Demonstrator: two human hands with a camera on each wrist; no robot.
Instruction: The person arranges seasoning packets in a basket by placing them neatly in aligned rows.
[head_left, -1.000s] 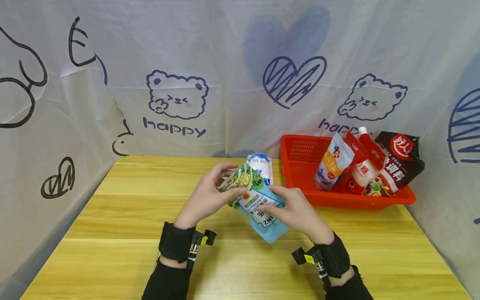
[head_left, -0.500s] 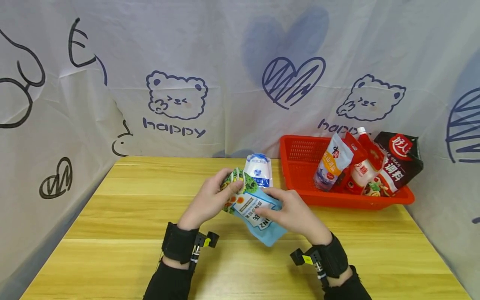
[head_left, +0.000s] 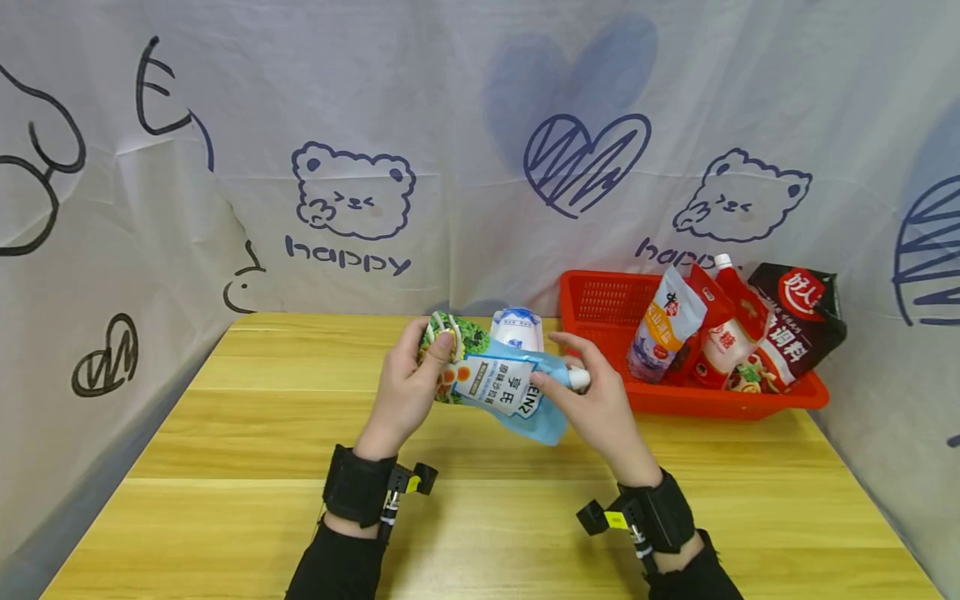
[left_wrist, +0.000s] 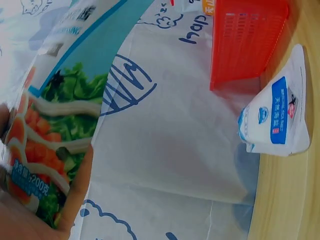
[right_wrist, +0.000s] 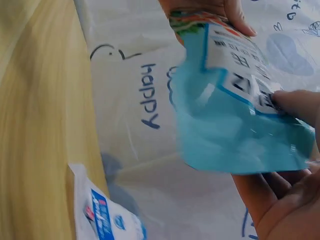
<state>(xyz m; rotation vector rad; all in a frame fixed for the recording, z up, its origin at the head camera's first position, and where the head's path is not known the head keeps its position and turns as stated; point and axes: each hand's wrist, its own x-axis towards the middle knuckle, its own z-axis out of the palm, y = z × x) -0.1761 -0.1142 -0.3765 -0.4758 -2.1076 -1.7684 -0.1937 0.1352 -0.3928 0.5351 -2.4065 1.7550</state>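
Observation:
A light blue salad dressing pouch (head_left: 491,385) with a salad picture and a white cap (head_left: 578,378) is held above the table, its cap end to the right. My left hand (head_left: 405,387) grips the salad-picture end, thumb across the front. On the cap end my right hand (head_left: 603,408) pinches the pouch, the thumb on the label and the other fingers behind. The right wrist view shows the pouch's blue face (right_wrist: 235,135) between both hands. Behind it on the table is a white salt pouch (head_left: 517,327), its lower part hidden in the head view.
A red plastic basket (head_left: 600,333) stands at the back right. It holds a salt bag (head_left: 666,325), a red-and-white sugar bag (head_left: 726,342) and a black seasoning bag (head_left: 798,321). A printed cloth (head_left: 465,100) hangs behind the wooden table (head_left: 262,467).
The dressing pouch has turned closer to level and risen slightly, and its white cap has come into view by my right hand. My left hand has moved a little left with its end.

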